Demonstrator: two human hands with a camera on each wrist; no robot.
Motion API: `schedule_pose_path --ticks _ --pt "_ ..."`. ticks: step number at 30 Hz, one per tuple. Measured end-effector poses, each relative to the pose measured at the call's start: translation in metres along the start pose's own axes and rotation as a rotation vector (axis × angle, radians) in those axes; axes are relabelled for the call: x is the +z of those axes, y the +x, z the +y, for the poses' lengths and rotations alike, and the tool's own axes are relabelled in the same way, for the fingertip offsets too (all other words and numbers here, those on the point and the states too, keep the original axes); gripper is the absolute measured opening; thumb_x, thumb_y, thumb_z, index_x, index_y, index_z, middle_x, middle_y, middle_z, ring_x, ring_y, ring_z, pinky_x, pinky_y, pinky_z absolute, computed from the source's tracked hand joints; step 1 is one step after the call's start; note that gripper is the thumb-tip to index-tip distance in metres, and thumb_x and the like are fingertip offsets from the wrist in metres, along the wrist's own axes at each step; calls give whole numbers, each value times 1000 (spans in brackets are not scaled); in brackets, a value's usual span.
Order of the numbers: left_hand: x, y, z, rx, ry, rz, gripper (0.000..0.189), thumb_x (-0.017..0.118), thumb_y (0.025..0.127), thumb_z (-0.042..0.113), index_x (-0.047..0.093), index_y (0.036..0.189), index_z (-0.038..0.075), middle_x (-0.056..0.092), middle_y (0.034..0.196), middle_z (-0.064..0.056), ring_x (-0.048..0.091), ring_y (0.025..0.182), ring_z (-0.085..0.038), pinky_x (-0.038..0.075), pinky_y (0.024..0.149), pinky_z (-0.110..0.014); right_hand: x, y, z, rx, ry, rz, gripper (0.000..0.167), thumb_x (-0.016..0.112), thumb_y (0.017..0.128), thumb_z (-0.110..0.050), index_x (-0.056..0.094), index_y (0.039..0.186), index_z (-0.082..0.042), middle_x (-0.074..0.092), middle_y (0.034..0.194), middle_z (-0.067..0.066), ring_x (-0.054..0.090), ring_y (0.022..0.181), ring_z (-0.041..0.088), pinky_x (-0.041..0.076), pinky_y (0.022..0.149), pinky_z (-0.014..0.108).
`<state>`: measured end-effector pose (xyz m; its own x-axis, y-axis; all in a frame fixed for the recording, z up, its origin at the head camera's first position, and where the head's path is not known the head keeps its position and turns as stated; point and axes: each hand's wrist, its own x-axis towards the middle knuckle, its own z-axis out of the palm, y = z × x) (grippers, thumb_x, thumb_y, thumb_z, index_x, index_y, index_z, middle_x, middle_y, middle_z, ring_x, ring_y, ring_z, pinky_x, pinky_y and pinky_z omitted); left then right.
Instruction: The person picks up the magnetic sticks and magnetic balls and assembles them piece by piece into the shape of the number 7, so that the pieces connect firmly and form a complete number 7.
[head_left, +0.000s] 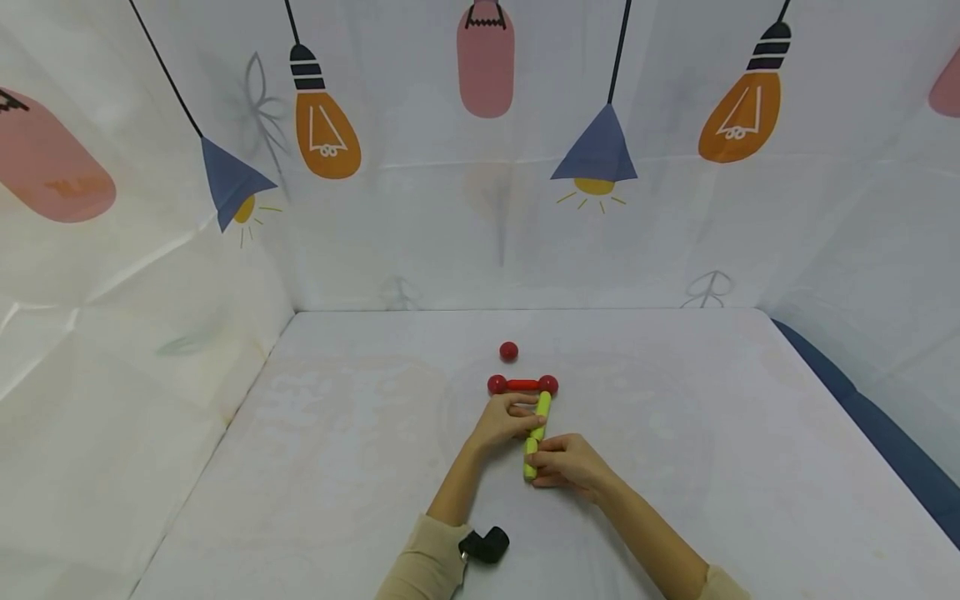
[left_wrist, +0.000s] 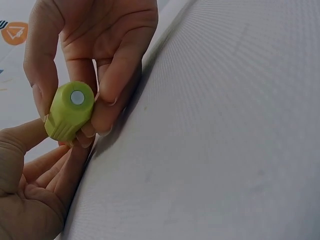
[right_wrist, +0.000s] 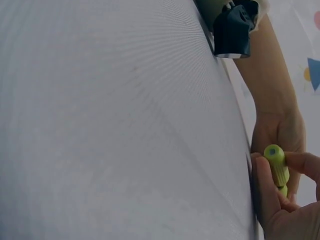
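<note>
Two yellow-green magnetic rods lie end to end on the table. My left hand (head_left: 508,419) pinches the far rod (head_left: 543,403), whose far end is right at a red ball (head_left: 548,384). Between thumb and fingers, my right hand (head_left: 573,463) grips the near rod (head_left: 531,470). A round silvery magnet shows in the end of the near rod (left_wrist: 69,110) in the left wrist view. Just beyond the hands, a red rod (head_left: 522,385) links that ball to another red ball (head_left: 497,384).
A separate red ball (head_left: 508,351) sits farther back on the white table (head_left: 360,433). A black wrist camera (head_left: 486,545) is strapped at the left sleeve. White sheets printed with lamps (head_left: 600,150) hang behind and to the sides.
</note>
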<state>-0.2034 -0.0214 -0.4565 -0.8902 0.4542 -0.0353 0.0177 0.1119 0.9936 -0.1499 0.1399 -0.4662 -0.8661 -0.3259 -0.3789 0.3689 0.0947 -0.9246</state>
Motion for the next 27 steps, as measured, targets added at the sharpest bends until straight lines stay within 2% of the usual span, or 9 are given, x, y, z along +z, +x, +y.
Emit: schedule_pose_path --ticks 6,14,21,27 --pt "0 1 -1 -13 -15 -7 39 67 85 3 56 118 -14 67 95 -29 67 75 -16 56 66 -31 -1 -1 -1 11 -33 -5 29 64 87 -10 59 103 14 62 81 5 63 70 12 56 70 32" --pt "-1 1 -2 2 -22 -16 40 67 85 2 55 118 -15 67 93 -29 67 69 -14 56 64 -30 -10 -6 -3 -31 -143 -47 33 65 85 -10 59 105 15 60 83 6 62 71 14 56 68 33" --pt "-2 4 -5 -1 -22 -23 40 67 84 0 55 118 -16 66 95 -30 65 70 -12 55 63 -28 -25 -11 -5 -110 -364 53 33 64 79 -8 62 103 15 64 83 7 58 72 14 55 65 32" --pt "-2 15 -28 5 11 -15 41 68 84 4 56 119 -13 67 97 -28 66 72 -12 56 63 -29 -38 -15 -13 -58 -480 189 31 66 78 -8 64 103 11 60 82 8 56 72 16 54 63 31"
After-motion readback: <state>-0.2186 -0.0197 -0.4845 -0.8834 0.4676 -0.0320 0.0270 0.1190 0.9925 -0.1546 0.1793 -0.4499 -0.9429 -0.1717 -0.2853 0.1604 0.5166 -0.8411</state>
